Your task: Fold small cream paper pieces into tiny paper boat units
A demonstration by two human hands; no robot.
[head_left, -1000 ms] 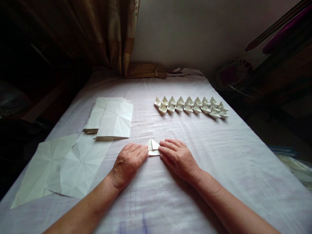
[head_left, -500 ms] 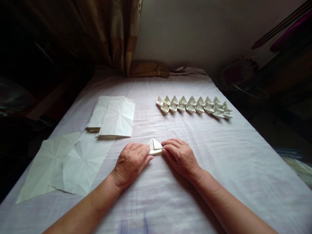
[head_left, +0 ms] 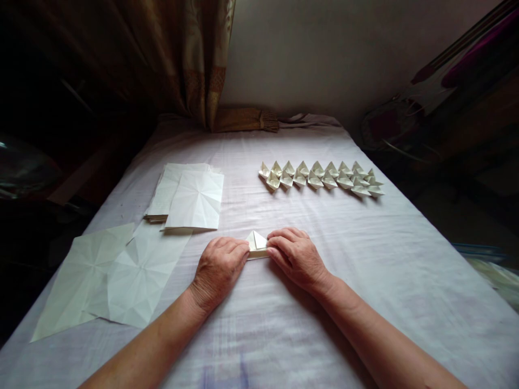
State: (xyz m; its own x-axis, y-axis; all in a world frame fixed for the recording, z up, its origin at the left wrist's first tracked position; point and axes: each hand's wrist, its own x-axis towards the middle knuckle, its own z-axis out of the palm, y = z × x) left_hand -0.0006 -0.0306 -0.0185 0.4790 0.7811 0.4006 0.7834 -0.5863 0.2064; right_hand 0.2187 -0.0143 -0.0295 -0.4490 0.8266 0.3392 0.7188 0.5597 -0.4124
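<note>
A small folded white paper piece (head_left: 256,243) lies on the pale cloth-covered table (head_left: 284,324), its pointed flap standing up. My left hand (head_left: 219,267) presses on its left end with fingers curled together. My right hand (head_left: 294,256) pinches its right end, fingers bent and close. Both hands rest on the cloth and meet at the piece, covering its ends.
Two rows of several finished folded paper pieces (head_left: 320,177) lie at the far right. A stack of creased sheets (head_left: 188,197) sits at the far left; two loose creased sheets (head_left: 113,275) lie nearer. A curtain (head_left: 203,59) hangs behind. Dark furniture flanks both table sides.
Both hands have closed in on the folded piece and my fingers curled tighter on its ends. The view shifted slightly.
</note>
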